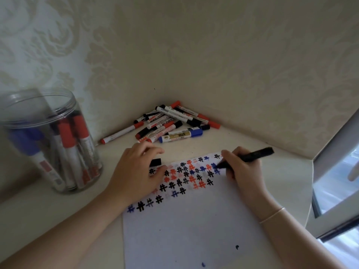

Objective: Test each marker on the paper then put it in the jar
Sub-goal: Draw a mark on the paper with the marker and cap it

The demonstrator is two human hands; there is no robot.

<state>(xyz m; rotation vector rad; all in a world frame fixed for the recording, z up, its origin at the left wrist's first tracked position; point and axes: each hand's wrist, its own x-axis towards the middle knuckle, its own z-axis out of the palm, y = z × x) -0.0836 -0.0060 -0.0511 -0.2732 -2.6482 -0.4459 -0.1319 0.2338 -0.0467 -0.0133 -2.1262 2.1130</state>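
A white sheet of paper (186, 226) lies on the desk, its far part covered with rows of black, red and blue hash marks. My right hand (240, 169) grips a black marker (254, 154) with its tip on the paper near the far right marks. My left hand (136, 171) rests on the paper's left edge, and its fingers hold a black cap (155, 162). A clear plastic jar (52, 140) at the left holds several red, blue and black markers. A heap of markers (171, 123) lies in the corner beyond the paper.
Patterned walls meet in a corner right behind the marker heap. An open window frame (336, 175) juts in at the right, close to my right forearm. Small blue ink spots (237, 247) dot the near part of the paper.
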